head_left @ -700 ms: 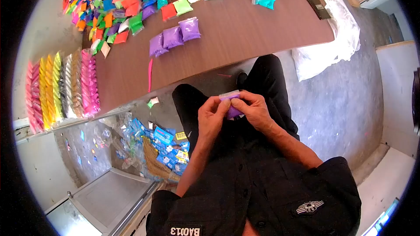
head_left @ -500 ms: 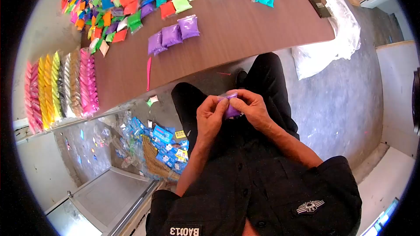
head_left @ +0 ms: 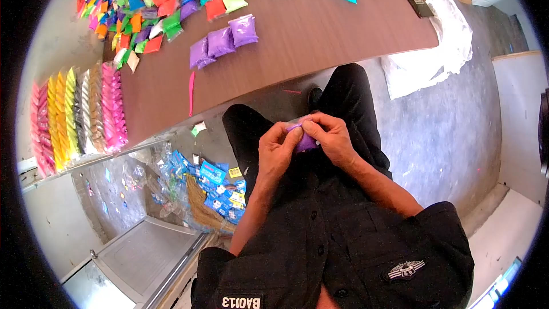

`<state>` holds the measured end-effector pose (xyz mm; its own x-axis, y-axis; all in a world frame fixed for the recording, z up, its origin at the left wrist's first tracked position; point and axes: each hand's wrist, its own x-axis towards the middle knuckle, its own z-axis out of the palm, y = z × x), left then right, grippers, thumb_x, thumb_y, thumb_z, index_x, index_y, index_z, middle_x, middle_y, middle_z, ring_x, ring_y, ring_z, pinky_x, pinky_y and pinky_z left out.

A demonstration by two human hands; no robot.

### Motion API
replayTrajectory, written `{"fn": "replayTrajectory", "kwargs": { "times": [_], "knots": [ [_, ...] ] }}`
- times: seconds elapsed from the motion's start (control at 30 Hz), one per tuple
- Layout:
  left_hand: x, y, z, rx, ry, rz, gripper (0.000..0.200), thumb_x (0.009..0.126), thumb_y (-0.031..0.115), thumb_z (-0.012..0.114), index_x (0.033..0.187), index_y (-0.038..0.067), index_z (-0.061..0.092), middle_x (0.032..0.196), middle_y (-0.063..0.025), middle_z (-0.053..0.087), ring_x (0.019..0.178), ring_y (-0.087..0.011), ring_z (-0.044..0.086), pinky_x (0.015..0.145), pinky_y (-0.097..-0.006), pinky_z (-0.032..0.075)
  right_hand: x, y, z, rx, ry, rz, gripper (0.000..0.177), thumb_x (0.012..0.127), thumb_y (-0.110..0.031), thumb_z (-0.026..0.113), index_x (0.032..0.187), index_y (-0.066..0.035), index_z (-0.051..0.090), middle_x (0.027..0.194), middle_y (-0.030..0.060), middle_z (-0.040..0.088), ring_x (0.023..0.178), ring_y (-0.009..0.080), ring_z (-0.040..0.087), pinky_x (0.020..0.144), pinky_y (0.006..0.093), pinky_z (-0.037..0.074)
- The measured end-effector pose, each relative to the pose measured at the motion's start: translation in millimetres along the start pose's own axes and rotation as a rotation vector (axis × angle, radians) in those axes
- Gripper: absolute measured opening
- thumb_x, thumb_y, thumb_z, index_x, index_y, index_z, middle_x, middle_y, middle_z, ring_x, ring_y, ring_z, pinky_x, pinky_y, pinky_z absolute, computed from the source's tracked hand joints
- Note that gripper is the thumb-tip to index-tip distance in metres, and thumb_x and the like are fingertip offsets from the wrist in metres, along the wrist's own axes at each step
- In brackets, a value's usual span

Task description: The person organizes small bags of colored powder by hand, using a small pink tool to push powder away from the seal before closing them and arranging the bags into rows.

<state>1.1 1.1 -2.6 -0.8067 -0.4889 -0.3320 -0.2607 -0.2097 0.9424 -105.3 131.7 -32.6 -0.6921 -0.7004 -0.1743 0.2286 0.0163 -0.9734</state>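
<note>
While thumbs and fingers of the left hand [head_left: 275,147] and right hand [head_left: 334,141] pinch its upper edge, the purple bag [head_left: 307,144] sits between them, clear of the table [head_left: 320,28]. On the table, three see-through bags [head_left: 221,42] with purple contents lie in a touching row; small bags [head_left: 166,6] hold many colours, packed in a crowded heap.

1. The left hand [head_left: 276,151] is in front of the body, with its fingers curled in.
2. The left thumb [head_left: 293,137] presses down in a pinch.
3. The right hand [head_left: 334,140] is just beside it and pinches too, with the right thumb [head_left: 312,129] on top.
4. The left arm [head_left: 255,206] is bare and points forward.
5. The right arm [head_left: 386,187] is bare and slants in toward the middle.
</note>
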Motion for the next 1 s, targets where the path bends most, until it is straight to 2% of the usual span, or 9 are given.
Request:
{"fn": "replayTrajectory", "kwargs": {
  "times": [0.1,0.27,0.4,0.47,0.67,1.0],
  "knots": [
    [0,-1,-2,0.054,0.015,0.052,0.016,0.097,0.016,0.069,0.100,0.000,0.069,0.087,0.0015,0.066,0.078,-0.0052,0.058,0.069,-0.0221,0.048,-1,-7,4,0.139,-0.015,0.055,0.021,0.099,-0.018,0.066,0.109,0.000,0.072,0.093,0.0007,0.070,0.084,0.0067,0.061,0.074,0.0236,0.051],
    [1,-4,-3,-0.006,0.015,-0.067,0.018,0.098,0.018,0.068,0.101,0.000,0.068,0.085,0.0013,0.066,0.077,-0.0055,0.058,0.067,-0.0227,0.047,0,5,2,0.124,-0.003,0.069,0.023,0.100,-0.019,0.065,0.110,0.001,0.071,0.091,0.0005,0.070,0.080,0.0059,0.061,0.070,0.0231,0.051],
    [-2,-5,2,-0.001,-0.002,-0.073,0.019,0.098,0.019,0.068,0.104,0.000,0.067,0.086,-0.0002,0.066,0.077,-0.0063,0.059,0.067,-0.0230,0.048,1,4,0,0.169,0.055,0.094,0.023,0.100,-0.019,0.065,0.111,0.001,0.071,0.090,0.0009,0.070,0.079,0.0060,0.061,0.069,0.0234,0.052],
    [-3,-3,3,0.010,-0.068,-0.111,0.019,0.098,0.019,0.067,0.105,0.001,0.067,0.088,0.0018,0.066,0.078,-0.0058,0.058,0.071,-0.0228,0.047,1,2,-2,0.186,0.030,0.139,0.025,0.100,-0.022,0.065,0.113,0.000,0.070,0.090,0.0015,0.069,0.077,0.0064,0.061,0.067,0.0233,0.053],
    [-2,-5,2,-0.047,-0.003,-0.020,0.018,0.098,0.016,0.068,0.106,0.000,0.067,0.089,-0.0015,0.068,0.077,-0.0081,0.061,0.067,-0.0244,0.050,1,3,2,0.194,-0.025,0.152,0.030,0.101,-0.027,0.065,0.115,-0.001,0.069,0.089,0.0007,0.068,0.074,0.0059,0.060,0.058,0.0224,0.053],
    [0,-9,5,-0.067,-0.044,-0.144,0.026,0.095,0.015,0.071,0.115,-0.001,0.064,0.094,-0.0041,0.071,0.078,-0.0088,0.064,0.068,-0.0232,0.051,2,11,1,0.184,0.036,0.140,0.030,0.100,-0.026,0.066,0.115,0.000,0.069,0.089,0.0007,0.067,0.074,0.0066,0.061,0.059,0.0232,0.053]
  ]
}}
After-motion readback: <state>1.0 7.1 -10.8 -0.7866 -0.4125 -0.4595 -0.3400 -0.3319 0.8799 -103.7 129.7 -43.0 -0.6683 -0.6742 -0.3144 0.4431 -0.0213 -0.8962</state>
